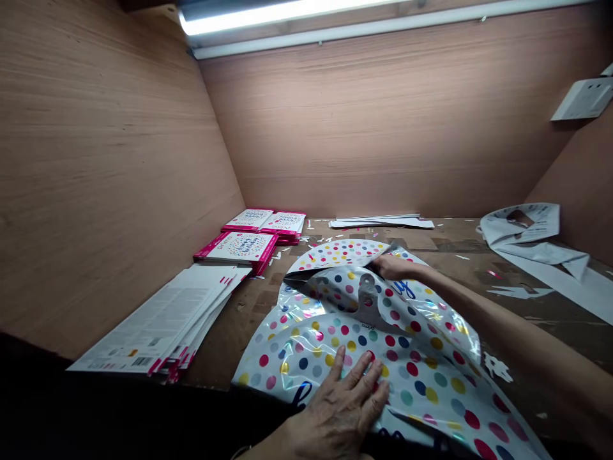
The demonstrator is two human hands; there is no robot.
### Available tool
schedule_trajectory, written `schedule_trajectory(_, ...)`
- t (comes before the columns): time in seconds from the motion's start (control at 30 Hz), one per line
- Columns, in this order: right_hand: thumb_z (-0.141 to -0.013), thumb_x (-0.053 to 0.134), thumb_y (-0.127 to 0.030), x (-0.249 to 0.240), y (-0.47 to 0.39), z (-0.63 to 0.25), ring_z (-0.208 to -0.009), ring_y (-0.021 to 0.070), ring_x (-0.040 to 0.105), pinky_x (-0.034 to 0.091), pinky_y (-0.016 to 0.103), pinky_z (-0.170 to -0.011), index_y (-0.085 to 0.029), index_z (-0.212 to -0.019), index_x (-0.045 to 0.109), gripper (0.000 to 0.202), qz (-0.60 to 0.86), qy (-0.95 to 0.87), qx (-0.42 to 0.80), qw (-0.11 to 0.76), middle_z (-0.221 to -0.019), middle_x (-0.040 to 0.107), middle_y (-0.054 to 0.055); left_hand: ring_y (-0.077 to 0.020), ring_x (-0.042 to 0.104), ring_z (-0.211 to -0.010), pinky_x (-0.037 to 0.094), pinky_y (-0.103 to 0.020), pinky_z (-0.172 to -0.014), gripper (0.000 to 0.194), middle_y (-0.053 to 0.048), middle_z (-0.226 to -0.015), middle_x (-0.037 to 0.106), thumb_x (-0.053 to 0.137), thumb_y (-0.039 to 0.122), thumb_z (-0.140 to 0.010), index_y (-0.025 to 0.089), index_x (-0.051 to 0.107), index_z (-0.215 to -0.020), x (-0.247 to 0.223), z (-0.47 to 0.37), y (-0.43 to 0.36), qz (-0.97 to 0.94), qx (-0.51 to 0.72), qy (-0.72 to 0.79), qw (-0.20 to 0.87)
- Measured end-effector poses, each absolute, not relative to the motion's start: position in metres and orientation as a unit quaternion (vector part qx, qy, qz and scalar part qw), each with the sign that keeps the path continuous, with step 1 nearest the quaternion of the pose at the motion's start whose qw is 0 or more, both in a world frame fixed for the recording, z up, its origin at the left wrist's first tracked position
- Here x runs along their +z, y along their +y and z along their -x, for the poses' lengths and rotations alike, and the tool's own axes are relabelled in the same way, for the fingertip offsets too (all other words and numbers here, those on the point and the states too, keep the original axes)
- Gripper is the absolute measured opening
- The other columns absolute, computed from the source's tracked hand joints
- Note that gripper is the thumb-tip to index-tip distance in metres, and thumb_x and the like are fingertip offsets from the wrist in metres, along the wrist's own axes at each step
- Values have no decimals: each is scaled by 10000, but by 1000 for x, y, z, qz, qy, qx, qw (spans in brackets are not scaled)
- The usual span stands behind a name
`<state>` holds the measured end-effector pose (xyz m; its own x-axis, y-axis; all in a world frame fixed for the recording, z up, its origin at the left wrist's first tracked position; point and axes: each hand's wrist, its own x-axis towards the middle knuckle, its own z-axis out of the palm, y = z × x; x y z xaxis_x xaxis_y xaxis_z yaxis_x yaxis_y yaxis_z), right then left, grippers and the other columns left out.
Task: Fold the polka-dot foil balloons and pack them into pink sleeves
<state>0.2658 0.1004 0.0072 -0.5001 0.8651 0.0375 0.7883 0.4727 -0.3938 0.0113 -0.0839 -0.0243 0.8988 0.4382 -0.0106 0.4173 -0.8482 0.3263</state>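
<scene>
A shiny white foil balloon point(306, 345) with multicoloured dots lies flat and partly folded across the front of the table. Spread on its near part, my left hand point(345, 399) presses down with the fingers apart. My right hand point(390, 265) reaches to the fold at the top, its fingers closed at the raised foil edge; the fingertips are partly hidden by the foil. A grey tail-like tab point(368, 297) sticks up on the folded layer between the hands. Dark blue lettering shows at the balloon's lower edge and beside my right hand.
Printed cards point(167, 319) fan out at the left, with pink-edged packets point(239, 246) stacked behind them. White strips point(383, 222) lie at the back. A curled paper band point(531, 243) sits at the right. Paper scraps dot the brown tabletop point(460, 239).
</scene>
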Motion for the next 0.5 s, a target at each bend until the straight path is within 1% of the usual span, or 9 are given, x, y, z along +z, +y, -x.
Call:
schedule_trajectory(0.03,-740,524,-204,7,124,-248,-856,236,629,496,343,-786,-220,-1067,622,342,499,-841,168,127,-966,672,65,-333,56,-1352,77,-586,-1054,753,-167,-1462,158,350,592,-854,159,125,-1427,-23,-12,-83,-960,28,221,170)
schedule_trajectory(0.1,-786,463,-208,11,162,-223,-1125,249,508,408,380,-943,-219,-1300,431,515,534,-813,160,166,-1243,536,93,-314,61,-1356,67,-558,-1069,748,-158,-1461,178,346,604,-848,164,151,-1422,-20,-12,-78,-957,26,221,185)
schedule_trajectory(0.17,-813,431,-218,21,183,-215,-1269,260,351,303,420,-1030,-182,-1390,277,598,566,-788,151,191,-1381,382,121,-297,69,-1360,48,-534,-1079,778,-151,-1461,192,355,641,-822,164,185,-1412,-18,-12,-69,-955,28,215,200)
schedule_trajectory(0.2,-816,435,-229,26,186,-217,-1287,267,320,279,427,-1044,-161,-1395,268,606,574,-781,150,194,-1399,352,131,-294,80,-1360,39,-527,-1081,799,-151,-1459,202,363,661,-804,160,203,-1406,-17,-11,-63,-955,30,210,205)
schedule_trajectory(0.23,-816,448,-244,30,184,-222,-1281,272,330,279,420,-1046,-148,-1385,294,598,577,-779,151,191,-1398,356,135,-293,94,-1359,32,-523,-1081,816,-153,-1456,214,371,677,-789,156,221,-1399,-17,-10,-56,-956,32,205,208)
schedule_trajectory(0.33,-838,451,-319,31,150,-253,-1183,261,462,368,374,-995,-158,-1315,431,504,572,-785,164,172,-1328,464,112,-295,134,-1353,27,-521,-1081,828,-149,-1442,258,388,701,-761,165,269,-1381,-16,-5,-37,-960,35,185,209)
schedule_trajectory(0.4,-858,430,-378,23,110,-280,-1151,253,494,402,366,-969,-171,-1288,469,478,555,-798,161,169,-1295,503,96,-309,138,-1351,22,-535,-1075,833,-149,-1438,268,402,712,-744,180,288,-1375,-15,-4,-30,-962,35,179,205)
schedule_trajectory(0.43,-866,421,-401,18,87,-292,-1174,253,473,395,372,-980,-172,-1290,466,484,534,-813,149,177,-1306,492,96,-324,129,-1349,17,-549,-1068,853,-155,-1438,262,412,723,-729,182,287,-1376,-14,-4,-29,-962,39,183,201)
schedule_trajectory(0.5,-876,416,-409,7,42,-310,-1254,264,378,353,415,-1017,-189,-1308,439,485,481,-848,102,199,-1384,396,92,-359,115,-1343,17,-578,-1053,886,-171,-1441,243,419,739,-709,174,283,-1379,-11,-7,-33,-959,48,205,191)
